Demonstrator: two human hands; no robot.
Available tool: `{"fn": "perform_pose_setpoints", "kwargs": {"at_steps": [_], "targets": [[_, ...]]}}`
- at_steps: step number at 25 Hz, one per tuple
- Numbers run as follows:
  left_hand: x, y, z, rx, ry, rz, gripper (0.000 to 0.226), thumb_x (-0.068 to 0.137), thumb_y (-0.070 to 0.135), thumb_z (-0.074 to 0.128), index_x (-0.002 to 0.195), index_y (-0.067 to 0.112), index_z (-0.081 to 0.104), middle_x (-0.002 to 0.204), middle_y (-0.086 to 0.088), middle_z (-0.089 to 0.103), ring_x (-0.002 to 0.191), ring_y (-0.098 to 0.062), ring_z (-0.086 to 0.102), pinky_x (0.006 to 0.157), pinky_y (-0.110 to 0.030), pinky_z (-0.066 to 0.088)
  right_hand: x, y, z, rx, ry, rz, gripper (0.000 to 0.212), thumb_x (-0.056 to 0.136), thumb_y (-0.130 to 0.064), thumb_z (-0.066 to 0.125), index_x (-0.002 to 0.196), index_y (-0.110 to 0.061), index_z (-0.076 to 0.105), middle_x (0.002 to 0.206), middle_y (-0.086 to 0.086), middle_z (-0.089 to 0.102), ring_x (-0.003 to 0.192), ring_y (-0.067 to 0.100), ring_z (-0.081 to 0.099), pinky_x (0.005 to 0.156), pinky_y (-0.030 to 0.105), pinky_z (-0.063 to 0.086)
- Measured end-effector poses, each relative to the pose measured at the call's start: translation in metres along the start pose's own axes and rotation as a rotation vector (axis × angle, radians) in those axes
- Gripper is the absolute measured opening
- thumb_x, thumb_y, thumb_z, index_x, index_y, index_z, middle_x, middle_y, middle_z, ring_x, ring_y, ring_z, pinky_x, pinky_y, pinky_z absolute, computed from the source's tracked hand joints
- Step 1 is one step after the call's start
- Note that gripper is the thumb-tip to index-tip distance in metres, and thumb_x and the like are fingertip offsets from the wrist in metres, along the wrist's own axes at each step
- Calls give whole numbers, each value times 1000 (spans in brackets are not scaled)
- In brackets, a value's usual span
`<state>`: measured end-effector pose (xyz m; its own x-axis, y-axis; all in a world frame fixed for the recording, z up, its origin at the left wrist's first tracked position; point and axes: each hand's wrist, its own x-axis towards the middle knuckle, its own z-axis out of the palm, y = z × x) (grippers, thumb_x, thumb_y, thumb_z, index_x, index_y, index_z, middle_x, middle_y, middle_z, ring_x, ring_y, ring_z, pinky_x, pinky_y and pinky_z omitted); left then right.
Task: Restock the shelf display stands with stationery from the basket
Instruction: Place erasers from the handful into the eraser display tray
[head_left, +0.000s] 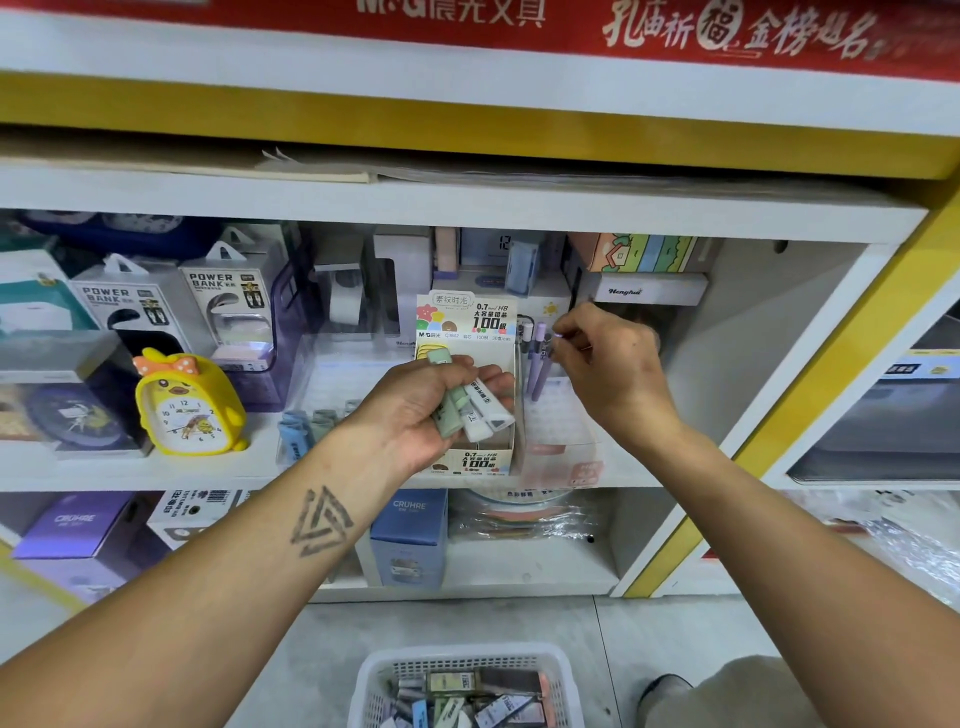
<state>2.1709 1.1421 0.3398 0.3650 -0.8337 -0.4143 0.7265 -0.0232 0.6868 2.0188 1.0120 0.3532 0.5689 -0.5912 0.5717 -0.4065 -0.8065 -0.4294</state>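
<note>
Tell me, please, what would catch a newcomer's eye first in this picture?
Probably the left hand at centre, gripping a bunch of lead cases before the display box. Next the yellow chick clock on the shelf to the left, and the white basket on the floor below.

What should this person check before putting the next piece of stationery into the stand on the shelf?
1. Left hand grips spare lead cases firmly: ok.
2. Right hand pinches a small item securely: ok, though the item is too small to name.
3. Pens beside the display box stand upright: ok.
4. Room left in the display box: cannot tell, the left hand hides it.
5. Basket below holds more stock: ok.
</note>
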Motion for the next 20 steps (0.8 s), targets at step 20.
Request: {"fn": "perform_pose_setpoints", "kwargs": {"at_steps": [20], "targets": [[-7,19,-17,-14,25,49,28,90,-9,58,115,2,51,104,-25,72,91,-34,74,60,-45,59,5,0,9,-186,-221,3,27,99,-9,52,120,-7,71,115,15,66,105,34,62,91,40,51]]}}
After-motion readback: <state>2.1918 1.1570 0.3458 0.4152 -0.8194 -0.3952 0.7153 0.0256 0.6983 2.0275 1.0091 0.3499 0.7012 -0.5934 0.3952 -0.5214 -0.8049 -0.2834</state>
